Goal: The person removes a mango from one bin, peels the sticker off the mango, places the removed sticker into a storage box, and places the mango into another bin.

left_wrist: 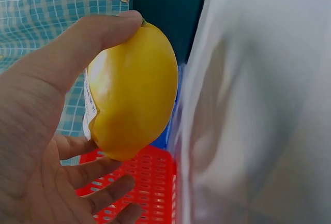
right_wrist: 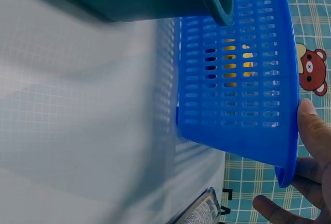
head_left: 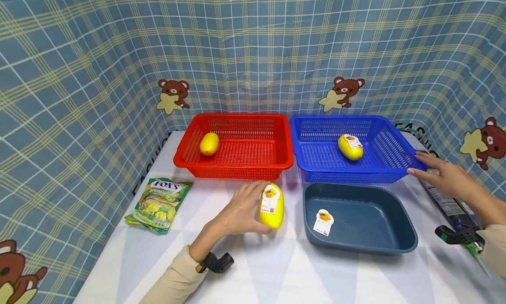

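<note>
Thumb at the near end and fingers at the far end, the left hand (head_left: 241, 211) grips a yellow fruit (head_left: 276, 218) that bears a white label (head_left: 270, 200) with a small picture of orange fruit on it. It is held over the middle of the pale table (head_left: 241, 273), just to the near side of the red basket and left of the dark tray.

Farthest left on the table lies a green and yellow FOX'S bag (head_left: 161, 204). Right of it, on the far side, stands the red basket (head_left: 237, 165), with a plain-looking yellow mango (head_left: 209, 144) at its left end. Next comes the held fruit, nearer than both baskets. Right of the red basket, just beside it, stands the blue basket (head_left: 352, 176); toward its right half lies a labelled mango (head_left: 350, 153). On the near side of the blue basket sits the dark tray (head_left: 371, 229), a loose sticker (head_left: 323, 222) lying at its left end.

At the right, the right hand (head_left: 448, 174) holds the blue basket's near right corner between thumb and fingers. Below that forearm lies a package (head_left: 446, 203), partly hidden.
</note>
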Available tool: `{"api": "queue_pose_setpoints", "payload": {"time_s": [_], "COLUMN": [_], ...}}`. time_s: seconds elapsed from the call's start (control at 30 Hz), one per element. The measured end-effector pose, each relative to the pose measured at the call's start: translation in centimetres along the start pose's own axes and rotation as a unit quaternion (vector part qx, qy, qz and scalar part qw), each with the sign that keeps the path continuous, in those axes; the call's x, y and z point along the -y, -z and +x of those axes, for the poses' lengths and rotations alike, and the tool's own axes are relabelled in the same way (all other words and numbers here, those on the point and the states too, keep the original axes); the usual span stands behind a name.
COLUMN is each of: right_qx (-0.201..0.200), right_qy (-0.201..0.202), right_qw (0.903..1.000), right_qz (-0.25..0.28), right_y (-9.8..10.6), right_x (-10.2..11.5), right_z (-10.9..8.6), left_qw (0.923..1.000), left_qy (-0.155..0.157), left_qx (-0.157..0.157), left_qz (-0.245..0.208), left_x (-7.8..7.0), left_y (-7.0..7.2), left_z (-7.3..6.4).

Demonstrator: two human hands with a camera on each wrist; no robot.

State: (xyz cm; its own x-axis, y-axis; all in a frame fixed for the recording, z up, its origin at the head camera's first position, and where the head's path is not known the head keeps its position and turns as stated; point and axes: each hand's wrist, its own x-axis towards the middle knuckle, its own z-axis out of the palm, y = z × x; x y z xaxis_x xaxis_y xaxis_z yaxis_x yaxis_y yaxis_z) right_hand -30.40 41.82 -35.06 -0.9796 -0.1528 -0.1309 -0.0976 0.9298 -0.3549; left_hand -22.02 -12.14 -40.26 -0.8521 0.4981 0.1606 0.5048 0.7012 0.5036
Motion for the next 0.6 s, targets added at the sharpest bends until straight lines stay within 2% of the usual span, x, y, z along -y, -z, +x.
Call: {"api": "queue_pose_setpoints", "payload": {"time_s": [0.17,0.4,0.5,0.6], "right_qx": [-0.017,-0.030,-0.054,-0.093], "right_qy": [-0.010,0.000,0.011,0.047], "right_qw": [0.9998,0.9993,0.9973,0.9910], "right_qz": [-0.001,-0.021,-0.049,-0.084], "right_y": [-0.3,-0.1,0.0,-0.1], "right_x": [0.0,0.2,0.8,1.9], "right_z": [0.0,-0.2,-0.3,-0.4], "left_qw": [1.0000,0.9999,0.9998,0.9997], "left_qy": [0.007,0.007,0.006,0.008], "left_qx": [0.007,0.015,0.019,0.024], "left_qz": [0.000,0.000,0.004,0.007], "left_x": [0.2,0.7,0.8,1.0], "left_y": [-0.1,-0.6,-0.9,-1.2], "left_z": [-0.2,-0.4,-0.6,-0.7]}}
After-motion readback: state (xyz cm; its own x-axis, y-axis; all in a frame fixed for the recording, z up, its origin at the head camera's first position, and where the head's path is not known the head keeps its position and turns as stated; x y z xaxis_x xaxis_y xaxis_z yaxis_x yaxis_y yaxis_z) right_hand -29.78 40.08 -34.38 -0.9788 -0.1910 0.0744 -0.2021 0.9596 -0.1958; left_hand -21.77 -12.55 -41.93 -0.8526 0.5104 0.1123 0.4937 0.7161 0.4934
